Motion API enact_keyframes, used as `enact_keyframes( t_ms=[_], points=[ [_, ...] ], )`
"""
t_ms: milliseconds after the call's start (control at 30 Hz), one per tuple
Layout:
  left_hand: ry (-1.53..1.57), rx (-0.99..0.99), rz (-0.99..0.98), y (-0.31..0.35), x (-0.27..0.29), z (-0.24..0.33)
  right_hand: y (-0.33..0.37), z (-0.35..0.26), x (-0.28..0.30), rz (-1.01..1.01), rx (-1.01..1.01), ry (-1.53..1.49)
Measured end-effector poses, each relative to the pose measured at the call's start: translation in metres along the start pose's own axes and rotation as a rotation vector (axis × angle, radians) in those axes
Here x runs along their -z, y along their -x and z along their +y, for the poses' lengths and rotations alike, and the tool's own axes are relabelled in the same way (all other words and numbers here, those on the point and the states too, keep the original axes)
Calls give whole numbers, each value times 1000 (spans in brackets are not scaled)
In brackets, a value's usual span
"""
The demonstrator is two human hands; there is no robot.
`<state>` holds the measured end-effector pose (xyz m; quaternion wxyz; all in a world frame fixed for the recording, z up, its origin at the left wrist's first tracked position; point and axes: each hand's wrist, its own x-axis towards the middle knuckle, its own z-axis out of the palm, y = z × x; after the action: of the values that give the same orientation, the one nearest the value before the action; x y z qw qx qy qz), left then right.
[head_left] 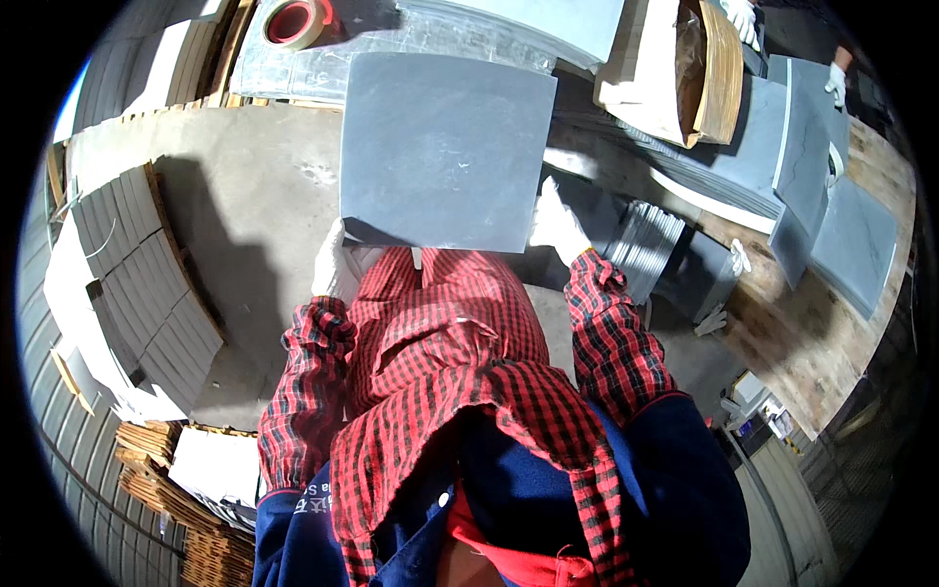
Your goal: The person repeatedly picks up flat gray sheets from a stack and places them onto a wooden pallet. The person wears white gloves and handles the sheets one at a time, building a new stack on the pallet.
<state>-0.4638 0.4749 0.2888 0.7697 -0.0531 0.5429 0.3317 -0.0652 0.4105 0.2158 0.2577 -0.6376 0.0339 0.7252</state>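
A square grey stone tile [445, 147] is held out in front of me, its broad smooth face toward me. My left hand [335, 264], in a white glove, grips its near left corner. My right hand [558, 223], gloved the same way, is closed on the right edge near the lower corner. The fingers of both hands are partly hidden behind the tile. A shadow falls across its lower left corner, and pale smudges mark its surface. Red-and-black checked sleeves cover my forearms.
Beyond the tile, a grey-topped stack [293, 73] carries a tape roll [290, 22]. An open cardboard box [719, 73] stands at the far right. Another person's gloved hand [836, 83] touches a slab [807, 147] over a wooden table [782, 342]. Stacked tiles [147, 284] stand left.
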Motion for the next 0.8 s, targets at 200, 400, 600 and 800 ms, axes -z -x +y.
enact_keyframes(
  t_ms=[200, 400, 600, 800],
  points=[
    [-10, -27, -5, 2, 5, -3, 26, -28, -46, 219, 467, 245],
    [-42, -27, -46, 14, 16, -9, 56, -38, -78, 211, 415, 259],
    [-90, -39, -10, 24, 1, -8, 62, -46, -86, 107, 408, -60],
    [20, 10, -43, 41, -6, -5, 55, -38, -91, 108, 402, -286]
  ],
)
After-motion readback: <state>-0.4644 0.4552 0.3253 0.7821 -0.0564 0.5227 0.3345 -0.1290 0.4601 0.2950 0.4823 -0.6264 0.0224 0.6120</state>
